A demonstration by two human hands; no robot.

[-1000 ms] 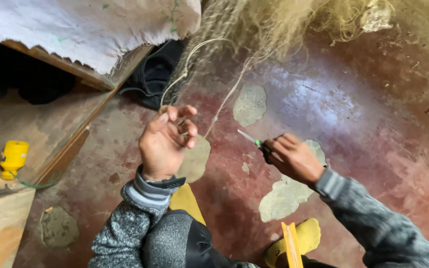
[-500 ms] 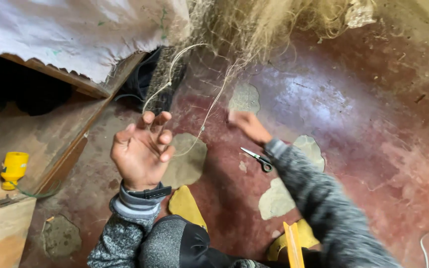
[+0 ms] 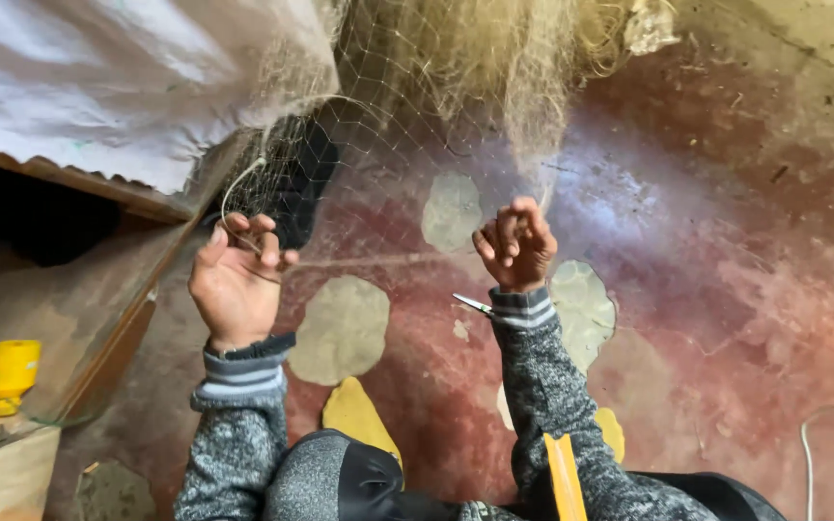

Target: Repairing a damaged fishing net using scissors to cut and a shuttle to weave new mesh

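Observation:
A fine pale fishing net (image 3: 407, 125) hangs from above and spreads between both raised hands. My left hand (image 3: 236, 280) pinches its thicker edge cord (image 3: 236, 188), palm toward me. My right hand (image 3: 515, 246) is closed on the net's mesh, and the metal tip of small scissors (image 3: 472, 304) sticks out below its wrist. Both arms wear grey knit sleeves with striped cuffs.
A red floor (image 3: 726, 289) shows worn pale patches. A white sheet (image 3: 98, 87) covers a wooden ledge (image 3: 98, 338) at left, with a yellow object (image 3: 10, 371) on it. A dark cloth (image 3: 296, 178) lies behind the net. A yellow strip (image 3: 565, 478) sits by my knee, a white cable (image 3: 822, 429) at right.
Both hands have risen and moved apart, stretching the net open between them. My right hand went from reaching with scissors low to gripping the mesh higher up.

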